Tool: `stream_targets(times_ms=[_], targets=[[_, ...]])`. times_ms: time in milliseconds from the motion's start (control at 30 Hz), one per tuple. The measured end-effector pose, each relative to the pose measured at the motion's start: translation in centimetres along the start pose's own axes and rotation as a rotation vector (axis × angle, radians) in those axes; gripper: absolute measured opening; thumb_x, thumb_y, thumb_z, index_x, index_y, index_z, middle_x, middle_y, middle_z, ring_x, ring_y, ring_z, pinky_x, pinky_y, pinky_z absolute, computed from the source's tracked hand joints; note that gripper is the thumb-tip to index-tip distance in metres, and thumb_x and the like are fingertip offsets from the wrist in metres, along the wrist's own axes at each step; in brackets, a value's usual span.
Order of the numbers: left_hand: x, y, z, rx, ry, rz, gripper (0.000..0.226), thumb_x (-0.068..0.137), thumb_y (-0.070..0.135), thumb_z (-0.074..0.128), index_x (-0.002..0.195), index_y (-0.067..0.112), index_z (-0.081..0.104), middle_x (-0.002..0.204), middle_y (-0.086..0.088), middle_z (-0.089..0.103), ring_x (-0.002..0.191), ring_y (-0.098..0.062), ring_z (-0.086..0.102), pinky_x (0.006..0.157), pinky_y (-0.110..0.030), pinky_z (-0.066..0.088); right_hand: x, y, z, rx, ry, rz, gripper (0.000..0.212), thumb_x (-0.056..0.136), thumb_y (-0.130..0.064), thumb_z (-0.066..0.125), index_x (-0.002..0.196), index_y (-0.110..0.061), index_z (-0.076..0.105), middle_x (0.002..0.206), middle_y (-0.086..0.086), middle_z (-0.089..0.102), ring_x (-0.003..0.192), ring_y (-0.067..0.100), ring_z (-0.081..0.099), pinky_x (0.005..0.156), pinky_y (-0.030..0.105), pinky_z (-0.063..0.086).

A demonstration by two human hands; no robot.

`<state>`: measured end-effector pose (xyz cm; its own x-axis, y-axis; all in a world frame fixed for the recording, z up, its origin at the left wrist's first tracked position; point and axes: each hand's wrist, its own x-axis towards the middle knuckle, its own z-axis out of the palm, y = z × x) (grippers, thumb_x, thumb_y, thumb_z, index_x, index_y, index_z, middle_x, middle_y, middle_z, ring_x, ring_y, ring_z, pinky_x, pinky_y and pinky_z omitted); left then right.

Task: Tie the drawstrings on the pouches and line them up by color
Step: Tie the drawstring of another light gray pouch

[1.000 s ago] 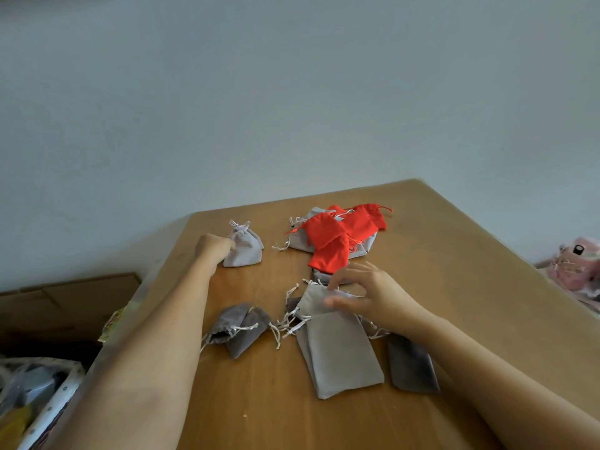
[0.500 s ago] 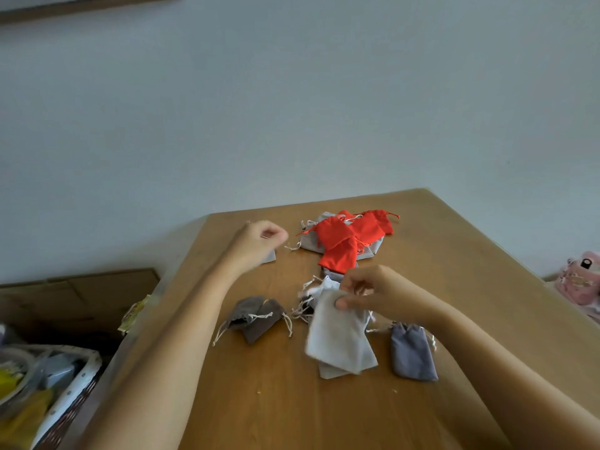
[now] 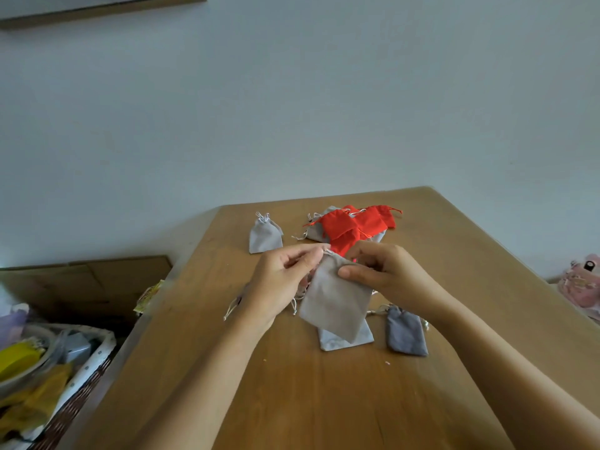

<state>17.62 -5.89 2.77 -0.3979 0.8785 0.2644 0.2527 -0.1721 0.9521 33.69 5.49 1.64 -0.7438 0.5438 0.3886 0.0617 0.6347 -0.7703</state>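
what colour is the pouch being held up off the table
The pouch is light grey; head view.

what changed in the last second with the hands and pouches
The left hand left the tied grey pouch and came back to pinch the top of the light grey pouch, which the right hand lifted off the table. The tied grey pouch, red pouches and dark grey pouch stayed put.
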Motion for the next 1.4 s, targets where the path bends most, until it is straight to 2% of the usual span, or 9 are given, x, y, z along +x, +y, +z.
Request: stream_targets(times_ms=[133,300,467,633,767,967,1233,1333,1400], targets=[[-0.5,-0.8,0.2,-0.313,0.092,-0.086,0.027,0.07,0.028,0.069,0.091,0.013,0.077,0.058,0.007,0.053,0.055,-0.006,0.043,0.059,-0.017,0.04,0.2,-0.6,0.7,0.097,0.001,0.052,0.03,0.077,-0.045,0.067,0.073,-0.016,0.07,0.066,0.018,0.055,0.057,0.011,0.045,0.054,0.025,0.036],[-0.8,-1.4,-0.7,-0.308,0.132,-0.102,0.015,0.082,0.007,0.067,0.093,0.012,0.076,0.077,-0.003,0.073,0.066,-0.007,0.064,0.061,-0.015,0.05,0.3,-0.7,1.7,0.188,0.104,0.111,0.047,0.088,-0.039,0.055,0.058,-0.004,0.048,0.05,-0.004,0.03,0.044,0.008,0.029,0.045,0.021,0.026],[-1.0,-1.9,-1.4,-0.128,0.073,-0.099,0.026,0.091,-0.002,0.057,0.11,0.012,0.068,0.085,0.001,0.075,0.074,-0.007,0.07,0.066,-0.015,0.052,0.4,0.7,2.0,0.372,0.252,0.198,0.029,0.102,-0.027,0.044,0.094,-0.014,0.07,0.065,-0.017,0.058,0.064,0.003,0.05,0.063,0.022,0.04],[-1.1,-2.4,-1.9,0.271,0.109,0.034,0.021,0.092,0.008,0.061,0.085,0.025,0.072,0.072,0.008,0.073,0.066,-0.006,0.07,0.06,-0.014,0.05,1.0,1.6,0.7,0.629,0.469,0.3,0.021,0.096,-0.021,0.056,0.076,-0.017,0.052,0.049,-0.008,0.032,0.043,0.006,0.025,0.042,0.017,0.024],[-0.9,-2.5,-3.4,0.485,0.126,0.118,0.015,0.094,0.015,0.06,0.083,0.014,0.07,0.072,0.007,0.072,0.066,-0.006,0.067,0.062,-0.016,0.051,1.2,2.3,-1.4,0.935,0.598,0.348,0.047,0.086,0.009,0.056,0.062,-0.023,0.032,0.041,-0.012,0.027,0.033,0.004,0.017,0.036,0.018,0.016],[-0.7,-2.7,-3.8,0.597,0.175,0.187,0.021,0.096,0.014,0.055,0.076,0.021,0.06,0.076,0.009,0.071,0.078,-0.004,0.064,0.067,-0.008,0.045,1.1,1.9,-1.3,1.03,0.563,0.291,0.057,0.087,0.014,0.051,0.053,-0.025,0.026,0.042,-0.011,0.026,0.033,0.005,0.015,0.037,0.019,0.015],[-0.2,-0.9,-2.8,-0.777,0.267,-0.304,0.039,0.1,0.009,0.032,0.068,0.007,0.055,0.088,-0.021,0.072,0.081,-0.028,0.073,0.079,-0.035,0.058,-0.6,1.6,0.1,0.596,0.046,0.265,0.014,0.082,-0.024,0.064,0.092,-0.015,0.067,0.053,-0.008,0.027,0.043,0.006,0.019,0.042,0.017,0.015],[-0.2,-0.8,-2.3,-0.901,0.295,-0.317,0.03,0.1,0.011,0.032,0.072,0.009,0.043,0.066,-0.016,0.068,0.066,-0.027,0.071,0.063,-0.033,0.061,-0.9,0.7,1.0,0.368,-0.035,0.211,0.017,0.088,-0.026,0.061,0.098,-0.024,0.075,0.05,-0.012,0.055,0.048,0.0,0.045,0.052,0.011,0.034],[-0.2,-1.3,-2.0,-0.846,0.274,-0.319,0.029,0.101,0.014,0.036,0.074,0.009,0.046,0.057,-0.007,0.057,0.056,-0.02,0.064,0.056,-0.028,0.057,-0.8,0.5,1.5,0.228,-0.09,0.178,0.015,0.085,-0.034,0.063,0.092,-0.033,0.076,0.077,-0.006,0.075,0.071,0.004,0.058,0.069,0.02,0.042]])
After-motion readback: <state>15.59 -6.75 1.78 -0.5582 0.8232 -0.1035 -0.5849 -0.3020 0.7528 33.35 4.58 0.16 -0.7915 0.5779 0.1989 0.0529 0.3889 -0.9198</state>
